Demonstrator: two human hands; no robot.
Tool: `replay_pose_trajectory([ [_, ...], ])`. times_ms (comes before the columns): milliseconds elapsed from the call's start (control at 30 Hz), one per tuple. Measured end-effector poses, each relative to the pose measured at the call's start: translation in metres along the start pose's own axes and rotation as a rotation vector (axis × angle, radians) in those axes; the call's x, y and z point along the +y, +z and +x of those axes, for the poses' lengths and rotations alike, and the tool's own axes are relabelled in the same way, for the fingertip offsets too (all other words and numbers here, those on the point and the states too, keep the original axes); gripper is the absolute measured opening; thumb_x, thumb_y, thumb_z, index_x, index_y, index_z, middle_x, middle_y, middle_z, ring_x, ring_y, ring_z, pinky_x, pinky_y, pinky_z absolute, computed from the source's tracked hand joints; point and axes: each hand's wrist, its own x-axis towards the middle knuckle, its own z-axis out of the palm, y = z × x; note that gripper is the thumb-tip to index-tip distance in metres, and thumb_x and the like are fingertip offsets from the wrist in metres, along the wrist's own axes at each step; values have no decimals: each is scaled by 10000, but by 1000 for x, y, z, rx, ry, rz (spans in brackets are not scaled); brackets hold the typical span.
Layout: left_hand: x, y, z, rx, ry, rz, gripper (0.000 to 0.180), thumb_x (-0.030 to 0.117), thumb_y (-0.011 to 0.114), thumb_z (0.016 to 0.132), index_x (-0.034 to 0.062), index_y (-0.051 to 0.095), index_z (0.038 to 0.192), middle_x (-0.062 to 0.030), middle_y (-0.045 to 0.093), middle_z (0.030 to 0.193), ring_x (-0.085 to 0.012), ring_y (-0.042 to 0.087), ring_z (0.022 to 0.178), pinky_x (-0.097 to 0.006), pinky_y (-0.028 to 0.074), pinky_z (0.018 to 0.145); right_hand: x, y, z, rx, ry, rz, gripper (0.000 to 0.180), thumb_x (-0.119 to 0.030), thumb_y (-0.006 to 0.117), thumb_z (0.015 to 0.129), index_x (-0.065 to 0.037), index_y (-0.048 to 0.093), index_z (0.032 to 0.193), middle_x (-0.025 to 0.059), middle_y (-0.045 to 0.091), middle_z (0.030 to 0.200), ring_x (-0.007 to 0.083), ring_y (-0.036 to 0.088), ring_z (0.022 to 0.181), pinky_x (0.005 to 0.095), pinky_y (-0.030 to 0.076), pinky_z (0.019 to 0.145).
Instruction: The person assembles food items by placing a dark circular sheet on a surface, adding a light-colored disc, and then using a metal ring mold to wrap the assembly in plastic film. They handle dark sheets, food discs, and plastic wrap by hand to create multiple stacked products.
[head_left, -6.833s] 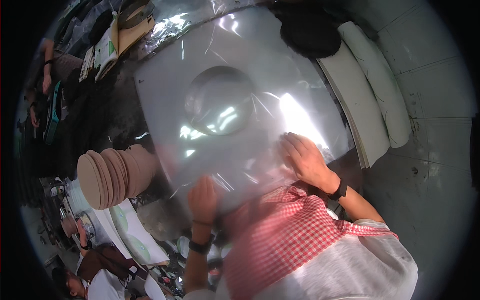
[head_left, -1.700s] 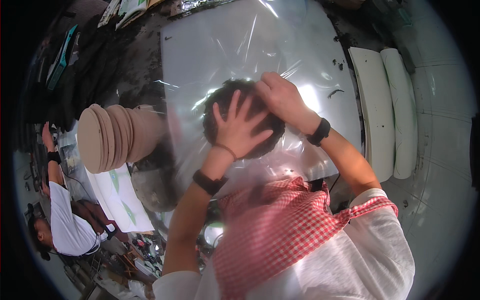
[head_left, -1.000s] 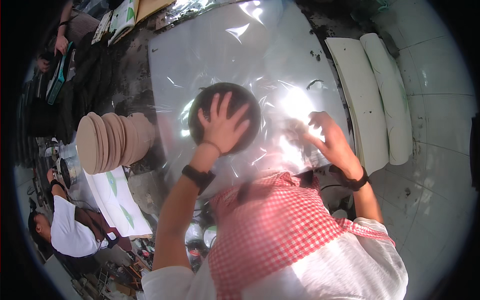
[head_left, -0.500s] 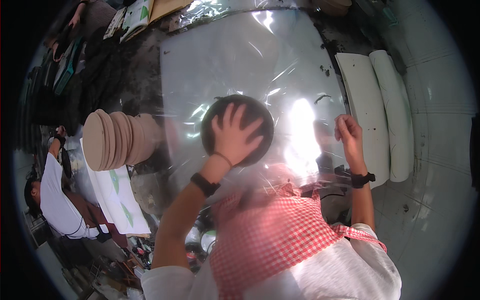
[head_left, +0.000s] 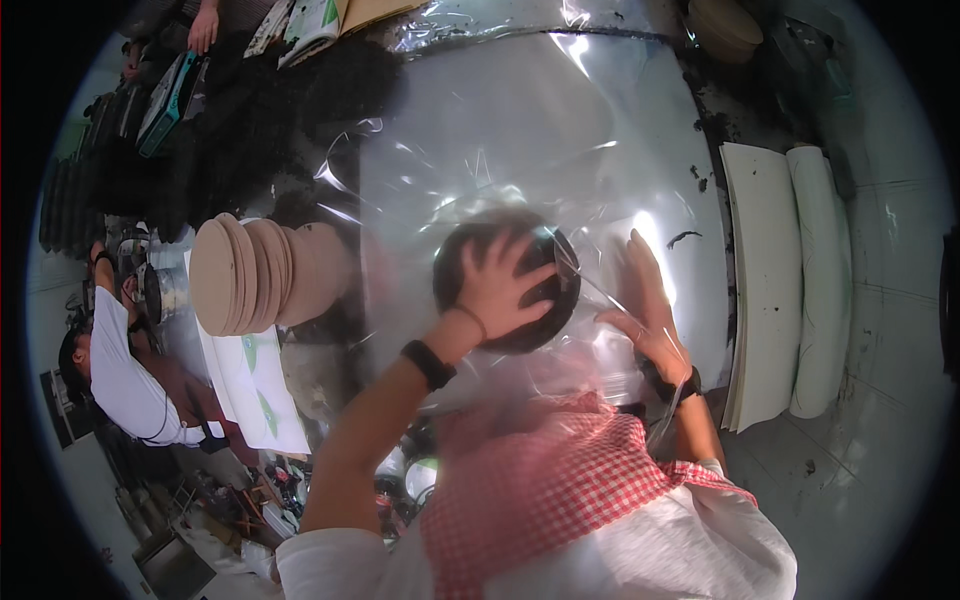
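Note:
Fingers spread wide, my left hand (head_left: pixel 502 288) lies flat on a dark round disc (head_left: pixel 452 262). The disc rests on a pale board or sheet (head_left: pixel 640 110). Loose clear plastic film (head_left: pixel 430 180) with shiny creases spreads over this area. I cannot tell whether the film passes over or under the left hand. My right hand (head_left: pixel 652 318) is just right of the disc, fingers stretched out and thumb apart, against the film. A fold of film runs across it near the wrist.
To the left stands a stack of round brown discs (head_left: pixel 262 277) beside printed white sheets (head_left: pixel 250 390). Large white sheets and a roll (head_left: pixel 820 290) lie at right. Another stack of brown discs (head_left: pixel 722 32) sits at the far right. Co-workers (head_left: pixel 135 375) are at left and far left.
My right hand has moved left, from beside the white sheets to the film near the disc, and its curled fingers have opened. The film is lifted and creased differently. My left hand stays on the disc.

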Motion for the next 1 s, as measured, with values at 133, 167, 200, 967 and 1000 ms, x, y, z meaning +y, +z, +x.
replay_pose_trajectory([
  [133, -5, 7, -8, 54, 37, 103, 518, 577, 612, 841, 360, 604, 1312, -94, 301, 1569, -344, 168, 1482, -721, 129, 1073, -42, 12, 28, -221, -52, 81, 788, -390, 871, 677, -66, 587, 1337, 206, 348, 1546, 544, 176, 1457, 590, 339, 1118],
  [167, -3, 2, 0, 62, 47, 110, 518, 577, 612, 841, 360, 604, 1312, -94, 301, 1569, -344, 168, 1482, -721, 129, 1073, -54, 18, 51, -155, -254, 20, 584, -361, 843, 715, -67, 639, 1177, 180, 461, 1429, 510, 297, 1393, 547, 393, 1065],
  [200, -3, -3, 9, -86, 13, -31, 521, 571, 610, 845, 334, 610, 1309, -97, 317, 1562, -364, 175, 1479, -711, 125, 1086, -58, 27, 61, -116, -362, -12, 486, -346, 830, 734, -68, 665, 1097, 167, 518, 1371, 493, 357, 1361, 526, 419, 1039],
  [967, 33, -8, -157, -2, 135, -238, 709, 187, 766, 811, 37, 467, 1436, -162, 537, 1377, -335, 508, 1296, -434, 377, 1128, -22, 49, 63, -397, -409, -579, 822, -676, 622, 726, -361, 462, 1468, 152, 493, 1297, 344, 510, 1095, 450, 429, 920],
  [1000, 20, -19, -136, -39, -33, -510, 922, 198, 826, 748, 44, 315, 1500, -174, 390, 1486, -347, 397, 1378, -459, 348, 1150, -20, 46, 63, -446, -397, -584, 819, -674, 623, 727, -365, 461, 1468, 149, 492, 1295, 335, 508, 1095, 436, 427, 914],
])
